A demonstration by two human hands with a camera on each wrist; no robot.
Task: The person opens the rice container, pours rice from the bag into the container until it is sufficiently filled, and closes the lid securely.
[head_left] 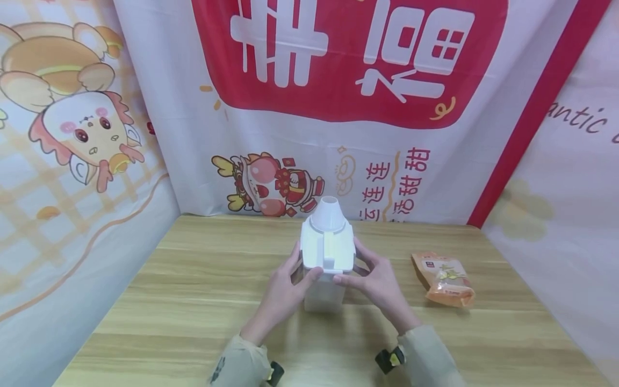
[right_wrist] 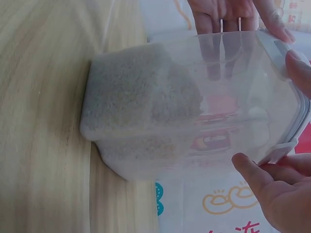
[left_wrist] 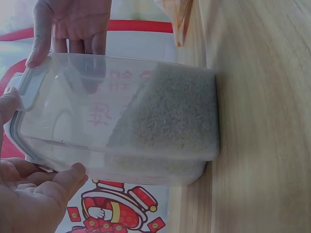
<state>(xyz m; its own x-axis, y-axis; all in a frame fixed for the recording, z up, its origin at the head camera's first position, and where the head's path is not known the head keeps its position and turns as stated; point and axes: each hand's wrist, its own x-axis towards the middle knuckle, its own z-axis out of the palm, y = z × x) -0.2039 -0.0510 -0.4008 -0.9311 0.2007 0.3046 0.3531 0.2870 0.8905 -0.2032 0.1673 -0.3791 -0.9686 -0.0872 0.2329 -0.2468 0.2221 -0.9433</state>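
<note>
A translucent rice container (left_wrist: 141,111) stands upright on the table, partly filled with what look like grains of rice, piled higher on one side. Its white lid (head_left: 311,247) carries a cone-shaped cup (head_left: 329,214) on top. My left hand (head_left: 286,290) holds the lid from the left, thumb at the front edge and fingers along the side. From the right, my right hand (head_left: 379,279) holds it the same way, its thumb on the front edge by a latch (right_wrist: 275,52). Both wrist views show fingers at the side edges of the lid; some fingertips are hidden.
To the right on the wooden table (head_left: 203,301) lies an orange and clear food packet (head_left: 446,279). Printed cloths hang behind and on both sides, the back cloth (head_left: 193,177) meeting the table's far edge. Dark wrist straps (head_left: 388,360) sit at both sleeves.
</note>
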